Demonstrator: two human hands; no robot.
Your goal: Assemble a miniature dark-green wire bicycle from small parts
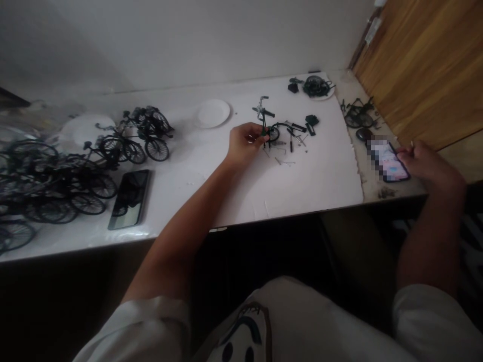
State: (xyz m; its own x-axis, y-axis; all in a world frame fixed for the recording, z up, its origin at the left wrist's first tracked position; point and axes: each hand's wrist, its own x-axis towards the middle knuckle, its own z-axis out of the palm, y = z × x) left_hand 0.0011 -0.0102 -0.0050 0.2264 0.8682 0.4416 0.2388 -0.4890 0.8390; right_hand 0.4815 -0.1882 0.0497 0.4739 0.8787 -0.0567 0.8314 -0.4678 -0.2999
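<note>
My left hand (pixel 245 145) is closed, its thumb and fingers pinching a partly built model bicycle (pixel 265 122) above the white board. Silver handlebars stick up from that bicycle. Around its lower end lie a small black wheel (pixel 275 133), a dark screwdriver-like stick (pixel 291 143) and several thin metal pieces (pixel 289 162). Off to the right, my right hand (pixel 430 163) grips the edge of a smartphone (pixel 392 163) with a lit screen. The phone is over the right end of the table, beside a dark rounded object (pixel 364 134).
Many black model bicycles (pixel 90 186) crowd the left side. A second phone (pixel 130 198) lies near them, with a white plate (pixel 213 112) behind. Bicycle parts fill another plate (pixel 328 95) at the back right. A bicycle frame (pixel 358 113) rests by the wooden panel (pixel 418 65).
</note>
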